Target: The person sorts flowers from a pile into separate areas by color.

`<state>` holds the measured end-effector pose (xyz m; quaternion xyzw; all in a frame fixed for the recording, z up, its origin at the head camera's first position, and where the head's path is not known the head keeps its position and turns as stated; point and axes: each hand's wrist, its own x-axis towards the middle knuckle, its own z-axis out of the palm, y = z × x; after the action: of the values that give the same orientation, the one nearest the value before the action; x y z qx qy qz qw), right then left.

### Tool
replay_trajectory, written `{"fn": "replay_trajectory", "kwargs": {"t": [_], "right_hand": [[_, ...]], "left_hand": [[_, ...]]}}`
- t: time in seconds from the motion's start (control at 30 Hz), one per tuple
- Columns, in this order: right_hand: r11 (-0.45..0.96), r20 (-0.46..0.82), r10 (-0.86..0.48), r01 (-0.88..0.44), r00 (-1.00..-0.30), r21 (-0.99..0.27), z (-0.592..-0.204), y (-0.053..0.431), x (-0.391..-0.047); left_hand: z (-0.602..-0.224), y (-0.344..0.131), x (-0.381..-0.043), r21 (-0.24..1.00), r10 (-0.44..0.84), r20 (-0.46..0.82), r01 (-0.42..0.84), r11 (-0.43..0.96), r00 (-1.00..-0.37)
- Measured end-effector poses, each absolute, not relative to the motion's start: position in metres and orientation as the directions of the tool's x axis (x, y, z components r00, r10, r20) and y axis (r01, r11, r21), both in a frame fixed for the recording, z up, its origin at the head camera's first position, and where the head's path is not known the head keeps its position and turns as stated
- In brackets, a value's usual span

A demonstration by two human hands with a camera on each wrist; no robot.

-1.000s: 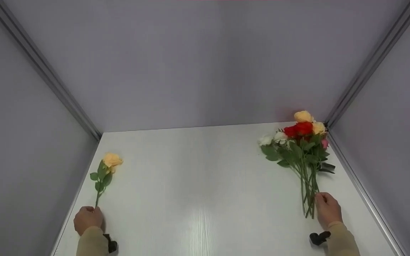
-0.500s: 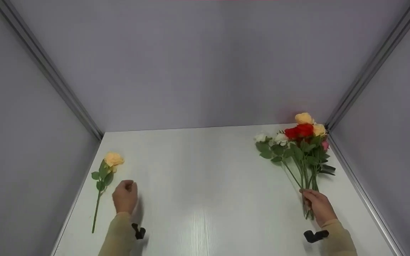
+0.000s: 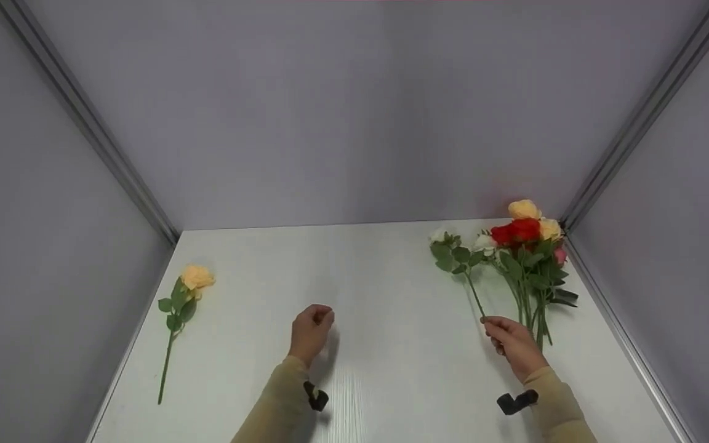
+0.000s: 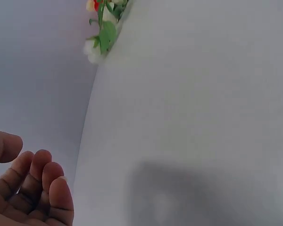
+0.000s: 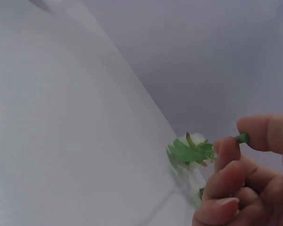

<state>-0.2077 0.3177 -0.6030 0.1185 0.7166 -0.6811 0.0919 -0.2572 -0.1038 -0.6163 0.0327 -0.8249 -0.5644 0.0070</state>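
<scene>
right hand [image 3: 514, 346] is pinching a white rose [image 3: 460, 255] near its stem end, bloom pointing away, just left of the mixed bunch [image 3: 530, 264]; left hand [image 3: 310, 335] hangs loosely curled over the desk [image 3: 385, 289], well apart; right wrist cam shows the stem tip, head cam doesn't

Sleeved left forearm [image 3: 277, 400] slanting inward, left hand [image 3: 310, 335] with fingers loosely curled, right forearm [image 3: 557, 403] angled inward, right hand [image 3: 516, 349] with thumb and index finger pinched.
</scene>
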Motion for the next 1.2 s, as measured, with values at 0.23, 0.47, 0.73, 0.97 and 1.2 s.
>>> {"fn": "replay_trajectory", "kwargs": {"t": [0.23, 0.47, 0.73, 0.97, 1.2], "right_hand": [[0.013, -0.254, 0.031, 0.255, -0.967, -0.967, -0.592, 0.274, -0.218], [0.103, -0.245, -0.049, 0.239, -0.968, -0.965, -0.591, 0.234, -0.217], [0.188, -0.211, -0.121, 0.186, -0.97, -0.964, -0.59, 0.206, -0.213], [0.265, -0.168, -0.182, 0.116, -0.969, -0.957, -0.586, 0.195, -0.206], [0.296, -0.164, -0.22, 0.095, -0.962, -0.951, -0.559, 0.185, -0.194]], "left_hand": [[-0.606, -0.047, -0.256, 0.981, 0.132, -0.185, -0.176, 0.077, -0.974], [-0.607, -0.008, -0.256, 0.944, 0.215, -0.315, -0.329, -0.032, -0.925], [-0.608, 0.012, -0.262, 0.882, 0.223, -0.422, -0.455, -0.123, -0.879], [-0.61, 0.021, -0.261, 0.869, 0.241, -0.423, -0.466, -0.166, -0.874], [-0.611, 0.026, -0.256, 0.9, 0.248, -0.38, -0.418, -0.121, -0.891]]}}
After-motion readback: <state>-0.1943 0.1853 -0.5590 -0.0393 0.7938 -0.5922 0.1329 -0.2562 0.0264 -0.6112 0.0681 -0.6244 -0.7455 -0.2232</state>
